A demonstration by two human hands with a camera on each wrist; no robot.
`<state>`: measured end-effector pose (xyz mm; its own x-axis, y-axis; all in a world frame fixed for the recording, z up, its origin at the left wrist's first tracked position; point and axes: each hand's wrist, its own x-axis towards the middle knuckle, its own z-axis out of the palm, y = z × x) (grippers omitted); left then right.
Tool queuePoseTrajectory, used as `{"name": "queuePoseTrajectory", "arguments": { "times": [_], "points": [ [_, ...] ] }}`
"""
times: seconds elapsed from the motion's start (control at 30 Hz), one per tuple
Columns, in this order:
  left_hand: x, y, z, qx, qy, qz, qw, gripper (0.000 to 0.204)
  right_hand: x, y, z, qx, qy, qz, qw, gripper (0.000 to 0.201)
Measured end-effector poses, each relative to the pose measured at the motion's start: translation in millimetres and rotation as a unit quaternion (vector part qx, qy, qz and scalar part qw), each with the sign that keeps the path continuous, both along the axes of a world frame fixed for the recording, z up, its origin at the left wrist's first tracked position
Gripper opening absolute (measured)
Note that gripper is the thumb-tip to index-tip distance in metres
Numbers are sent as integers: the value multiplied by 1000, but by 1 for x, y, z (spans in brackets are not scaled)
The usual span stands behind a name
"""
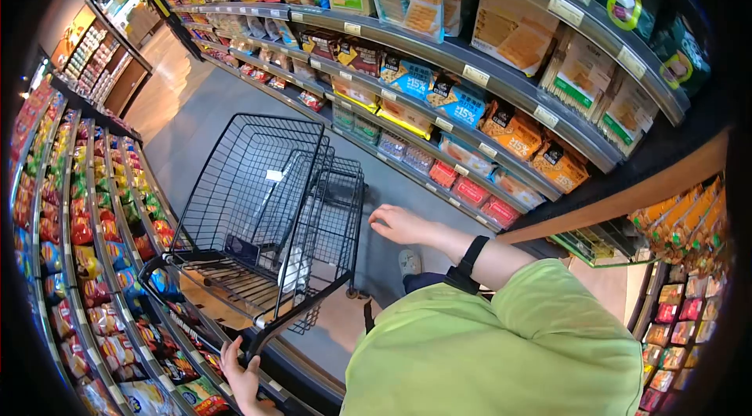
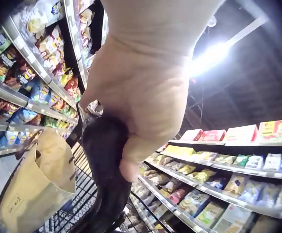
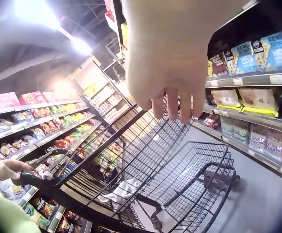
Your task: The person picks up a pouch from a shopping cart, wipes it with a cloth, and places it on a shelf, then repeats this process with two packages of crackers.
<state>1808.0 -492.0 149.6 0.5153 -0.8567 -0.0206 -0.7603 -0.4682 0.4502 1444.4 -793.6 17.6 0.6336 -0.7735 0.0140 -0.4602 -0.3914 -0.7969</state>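
A black wire shopping cart (image 1: pixel 258 189) stands in the aisle before me. My left hand (image 1: pixel 241 375) holds the black end of its handle (image 2: pixel 104 170). In the left wrist view the thumb lies along one side of the handle, and the other fingers are mostly hidden. My right hand (image 1: pixel 395 224) hangs in the air beside the cart, with its fingers (image 3: pixel 172 104) loosely bent and nothing in them. A white crumpled item (image 3: pixel 121 194) and a dark flat item (image 1: pixel 241 250) show in the cart. The left wrist view also shows a tan paper bag (image 2: pixel 39 189) by the basket.
Shelves of snack bags (image 1: pixel 94 259) run close along the left. On the right, shelves (image 1: pixel 478 75) hold packaged biscuits and crackers. Grey floor (image 1: pixel 196 103) stretches ahead to a far display (image 1: pixel 94 56). Hanging orange packets (image 1: pixel 681 220) are at the far right.
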Motion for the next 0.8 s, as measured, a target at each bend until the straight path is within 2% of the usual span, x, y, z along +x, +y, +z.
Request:
{"name": "queuePoseTrajectory", "arguments": {
  "times": [0.07,0.17,0.27,0.33,0.4,0.43,0.47,0.5,0.53,0.6,0.63,0.67,0.7,0.77,0.8],
  "points": [
    [15,-8,-8,15,21,14,1000,51,-7,-23,6,36,36,7,999,23],
    [31,-18,-15,62,-34,3,997,47,-20,-57,-18,40,23,-13,999,23],
    [35,-32,-16,48,-42,74,995,46,-30,-74,-37,34,-1,-24,999,22],
    [43,-43,-11,75,-115,61,989,40,-31,-83,-32,34,-11,-23,999,24],
    [64,-53,-15,66,-122,63,988,30,-30,-95,-32,49,-14,-22,998,24],
    [67,-62,-11,69,-114,74,988,25,-27,-101,-31,72,-8,-26,997,24],
    [71,-72,-4,72,-107,88,988,20,-25,-104,-24,51,-19,-32,998,22],
    [65,-87,9,80,-136,88,984,18,-24,-109,-22,74,-36,-32,996,20],
    [58,-104,23,127,-142,117,975,20,-23,-115,-20,70,-18,-26,997,21],
    [66,-131,18,42,-129,94,986,29,-19,-128,-19,117,-6,-29,993,22],
    [56,-160,29,29,-68,88,993,30,-15,-135,-15,127,2,-27,991,22],
    [57,-182,25,-14,-46,39,998,31,-8,-141,-11,131,5,-10,991,22],
    [64,-203,12,-11,35,52,998,32,-1,-148,-5,122,4,-20,992,22],
    [73,-257,-3,-9,52,-47,997,33,13,-162,8,111,5,-24,994,22],
    [75,-285,-7,12,123,-42,991,33,22,-168,17,111,9,-24,993,22]
  ]
}}
